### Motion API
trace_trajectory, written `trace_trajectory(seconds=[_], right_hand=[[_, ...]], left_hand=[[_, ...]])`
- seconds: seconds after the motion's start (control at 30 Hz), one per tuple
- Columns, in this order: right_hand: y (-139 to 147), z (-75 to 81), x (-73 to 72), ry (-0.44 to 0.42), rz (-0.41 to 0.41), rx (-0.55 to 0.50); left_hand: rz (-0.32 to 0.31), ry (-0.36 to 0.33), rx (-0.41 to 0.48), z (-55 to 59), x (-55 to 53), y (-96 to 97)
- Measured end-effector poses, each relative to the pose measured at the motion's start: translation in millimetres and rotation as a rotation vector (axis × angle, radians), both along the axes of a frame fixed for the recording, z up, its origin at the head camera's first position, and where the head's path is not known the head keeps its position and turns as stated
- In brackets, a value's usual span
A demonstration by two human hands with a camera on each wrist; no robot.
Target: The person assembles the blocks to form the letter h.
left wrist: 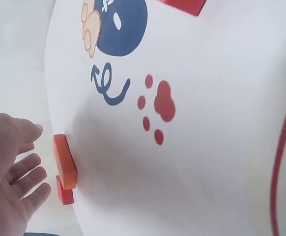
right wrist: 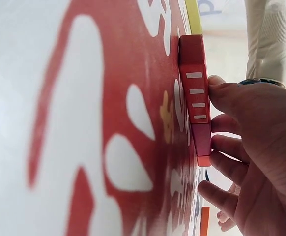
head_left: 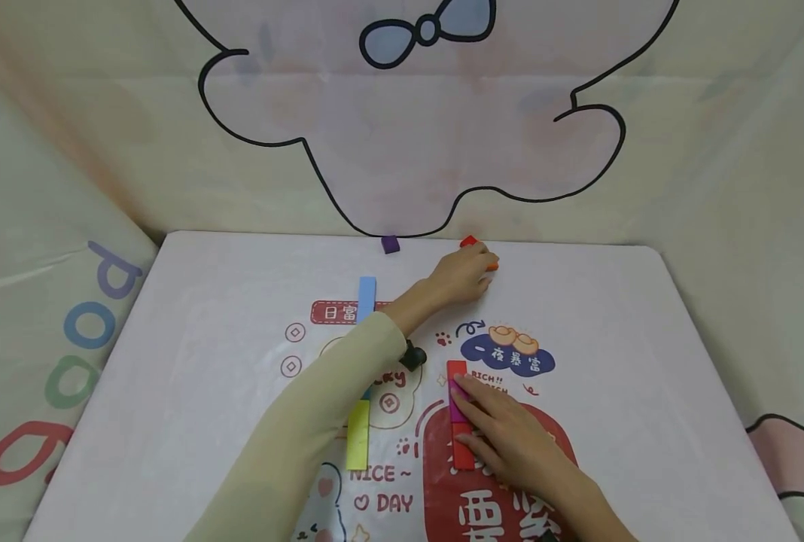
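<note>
a person's left hand [head_left: 459, 275] is over the far edge of the white tabletop [head_left: 646, 339], its fingers loosely bent and the thumb held apart from them, with nothing in its grasp. just beside it lies an orange block [left wrist: 64, 162]; whether a fingertip touches that block cannot be told. a small red block [head_left: 468, 241] sits next to the orange one, and a purple block [head_left: 390, 245] lies to the left along the same edge.

the right hand [head_left: 507, 436] rests at a row of three blocks set end to end: a far red piece [head_left: 456, 369], a magenta piece [head_left: 457, 406] in the middle and a near red piece [head_left: 463, 446]. its fingers are slightly spread and only a little bent; the thumb touches the near red piece, the fingertips lie by the magenta piece.

to the left of the row, a yellow strip [head_left: 357, 436] lies near and a blue strip [head_left: 366, 293] farther off, a pale sleeve [head_left: 314, 406] hiding much of what is between.
</note>
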State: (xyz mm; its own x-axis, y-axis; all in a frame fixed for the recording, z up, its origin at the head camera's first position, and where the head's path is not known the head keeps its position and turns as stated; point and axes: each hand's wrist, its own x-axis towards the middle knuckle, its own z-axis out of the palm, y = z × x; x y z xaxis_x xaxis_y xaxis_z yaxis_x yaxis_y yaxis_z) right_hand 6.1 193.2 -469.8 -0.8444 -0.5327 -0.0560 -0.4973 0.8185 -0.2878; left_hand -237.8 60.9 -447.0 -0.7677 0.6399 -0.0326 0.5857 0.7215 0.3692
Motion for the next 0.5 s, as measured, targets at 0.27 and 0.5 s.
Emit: trace_trajectory(seconds=[0.27, 0.5], right_hand=[[-1.0, 1.2, 0.4, -0.027, -0.013, 0.013], [-1.1, -0.3, 0.7, -0.011, -0.007, 0.011]], left_hand=[[-0.066, -0.061, -0.083, 2.4, -4.5, 4.4], [-0.094, -0.065, -0.181, 1.7, -2.6, 8.5]])
